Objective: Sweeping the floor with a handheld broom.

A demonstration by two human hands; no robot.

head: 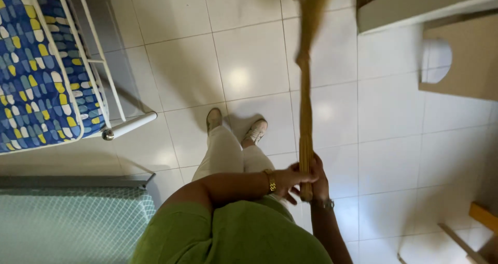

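I look straight down at my own body: green shirt, pale trousers, light shoes on a white tiled floor. Both hands grip the lower end of a long straw-coloured broom (306, 113) in front of my waist. My left hand (290, 180), with a gold bracelet at the wrist, wraps the handle from the left. My right hand (317, 178), with a watch on the wrist, holds it from the right. The broom's stick runs away from me and its brush end (313, 15) is blurred over the tiles far ahead.
A cot with a white metal frame (111, 95) and a blue, yellow and white patterned mattress (39, 66) stands at the left. A pale green quilted surface (67, 222) lies at lower left. Beige furniture (456, 51) is at upper right, wooden pieces (482, 217) at lower right.
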